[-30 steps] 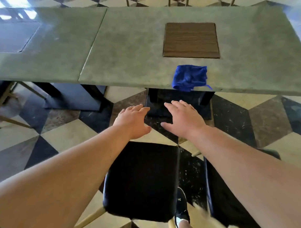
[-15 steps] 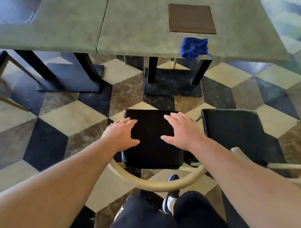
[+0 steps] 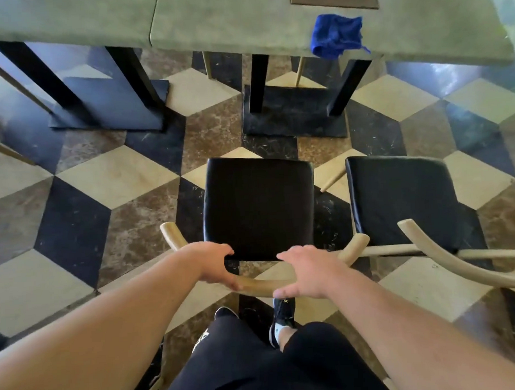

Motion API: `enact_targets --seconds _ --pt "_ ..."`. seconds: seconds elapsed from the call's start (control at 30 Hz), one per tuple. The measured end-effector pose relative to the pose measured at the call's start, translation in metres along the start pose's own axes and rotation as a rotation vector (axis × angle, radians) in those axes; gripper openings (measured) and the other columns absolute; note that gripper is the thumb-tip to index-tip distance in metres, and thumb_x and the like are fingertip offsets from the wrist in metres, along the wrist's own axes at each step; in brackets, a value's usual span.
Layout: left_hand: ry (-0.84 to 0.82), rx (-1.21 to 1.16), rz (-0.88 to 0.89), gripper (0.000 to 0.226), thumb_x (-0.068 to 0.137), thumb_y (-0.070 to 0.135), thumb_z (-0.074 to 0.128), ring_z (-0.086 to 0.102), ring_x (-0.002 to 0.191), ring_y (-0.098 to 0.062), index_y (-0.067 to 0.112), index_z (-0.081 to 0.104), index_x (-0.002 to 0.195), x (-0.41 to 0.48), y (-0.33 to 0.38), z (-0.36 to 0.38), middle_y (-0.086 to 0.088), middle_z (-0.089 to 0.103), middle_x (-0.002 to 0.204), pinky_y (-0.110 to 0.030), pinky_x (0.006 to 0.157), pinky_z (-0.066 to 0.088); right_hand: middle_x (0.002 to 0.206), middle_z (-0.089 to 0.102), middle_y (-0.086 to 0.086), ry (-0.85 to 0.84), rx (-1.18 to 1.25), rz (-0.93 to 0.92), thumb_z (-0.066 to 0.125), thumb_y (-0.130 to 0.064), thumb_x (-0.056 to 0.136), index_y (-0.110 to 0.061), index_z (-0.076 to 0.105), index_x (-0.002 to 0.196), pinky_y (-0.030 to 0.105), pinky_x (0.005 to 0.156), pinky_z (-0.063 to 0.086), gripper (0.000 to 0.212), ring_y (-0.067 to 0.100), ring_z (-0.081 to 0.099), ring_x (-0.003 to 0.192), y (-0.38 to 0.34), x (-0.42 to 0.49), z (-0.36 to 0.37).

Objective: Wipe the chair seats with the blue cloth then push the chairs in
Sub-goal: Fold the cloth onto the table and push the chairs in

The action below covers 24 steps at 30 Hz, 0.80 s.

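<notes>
Person stands behind near chair (image 3: 258, 206), both hands on its curved backrest rail (image 3: 262, 285). Left hand (image 3: 212, 265) grips the rail, fingers (image 3: 223, 251) curled over the top, thumb under. Right hand (image 3: 310, 273) lies across it w/ fingers nearly straight and thumb on the near side, not clearly closed.

Blue cloth (image 3: 335, 36) sits bunched on near edge of bench (image 3: 230, 23), part hanging over, well apart from both hands. It lies fwd and to the right, beyond the chair and a stretch of floor, so the right hand is nearer. The chair sits straight ahead, btwn hands and bench, on the line a push would take. Second chair (image 3: 399, 198) stands just beside it, on the right.

Vs. half a sec earlier: hands hovered flat over the chair, ahead of the rail; now drawn back onto it. Cloth hasn't moved.
</notes>
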<state>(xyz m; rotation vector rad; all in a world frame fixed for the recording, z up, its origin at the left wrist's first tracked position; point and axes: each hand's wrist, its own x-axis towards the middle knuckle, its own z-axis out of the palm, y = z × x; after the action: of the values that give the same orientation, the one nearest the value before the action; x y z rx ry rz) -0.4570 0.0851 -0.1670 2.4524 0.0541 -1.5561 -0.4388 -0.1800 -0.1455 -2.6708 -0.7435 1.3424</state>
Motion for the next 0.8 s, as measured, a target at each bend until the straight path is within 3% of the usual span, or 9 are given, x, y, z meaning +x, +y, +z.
enact_targets --seconds 0.1,0.17,0.27,0.33,0.6,0.7,0.8 --pt "-0.032 0.129 0.015 0.122 0.056 0.094 0.073 0.064 0.120 -0.023 0.037 0.038 0.158 0.011 0.004 0.008 0.007 0.064 0.139 -0.037 0.093 0.052 0.134 0.061 -0.008 -0.088 -0.032 0.017 0.068 -0.080 0.072 -0.036 0.046 0.149 0.045 0.095 0.054 0.091 0.021 0.059 0.121 0.007 0.000 0.016" --pt "-0.063 0.283 0.037 0.107 0.060 0.090 0.073 0.064 0.101 -0.019 0.037 0.046 0.149 0.014 0.008 0.012 0.011 0.065 0.117 -0.036 0.081 0.048 0.116 0.068 -0.009 -0.083 -0.134 0.003 0.071 -0.064 0.080 -0.035 0.057 0.135 0.044 0.087 0.057 0.064 0.021 0.065 0.104 0.010 0.001 0.024" --pt "-0.046 0.472 0.113 0.052 0.079 0.052 0.069 0.063 0.093 -0.018 0.036 0.061 0.128 0.018 0.010 0.019 0.011 0.065 0.103 -0.038 0.083 0.053 0.096 0.067 -0.007 -0.056 -0.243 -0.019 0.067 -0.034 0.090 -0.032 0.062 0.123 0.039 0.071 0.050 0.033 0.021 0.065 0.087 0.012 0.007 0.027" --pt "-0.038 0.485 0.134 0.034 0.082 0.036 0.062 0.064 0.090 -0.019 0.035 0.063 0.117 0.019 0.010 0.021 0.009 0.065 0.099 -0.040 0.083 0.055 0.090 0.063 -0.006 -0.056 -0.290 -0.033 0.065 -0.029 0.092 -0.030 0.060 0.117 0.039 0.066 0.046 0.026 0.022 0.063 0.082 0.013 0.010 0.025" --pt "0.050 0.474 0.142 0.018 0.086 0.033 0.062 0.061 0.080 -0.015 0.037 0.060 0.104 0.040 0.014 -0.016 0.011 0.063 0.091 -0.035 0.072 0.043 0.096 0.066 -0.005 0.074 -0.317 -0.056 0.065 -0.029 0.093 -0.029 0.060 0.108 0.041 0.074 0.041 0.016 0.023 0.063 0.087 0.031 0.027 -0.013" --pt "0.073 0.422 0.124 0.020 0.087 0.033 0.069 0.063 0.077 -0.012 0.041 0.063 0.105 0.053 0.016 -0.042 0.012 0.064 0.088 -0.031 0.072 0.048 0.093 0.065 -0.003 0.105 -0.338 -0.060 0.064 -0.029 0.092 -0.030 0.056 0.102 0.045 0.080 0.049 0.012 0.025 0.063 0.086 0.041 0.043 -0.035" --pt "0.087 0.406 0.111 0.025 0.088 0.034 0.073 0.064 0.078 -0.012 0.041 0.066 0.111 0.069 0.017 -0.064 0.012 0.065 0.089 -0.031 0.080 0.055 0.085 0.061 -0.005 0.150 -0.338 -0.069 0.066 -0.028 0.091 -0.030 0.055 0.097 0.045 0.076 0.044 0.013 0.024 0.059 0.078 0.054 0.064 -0.050"
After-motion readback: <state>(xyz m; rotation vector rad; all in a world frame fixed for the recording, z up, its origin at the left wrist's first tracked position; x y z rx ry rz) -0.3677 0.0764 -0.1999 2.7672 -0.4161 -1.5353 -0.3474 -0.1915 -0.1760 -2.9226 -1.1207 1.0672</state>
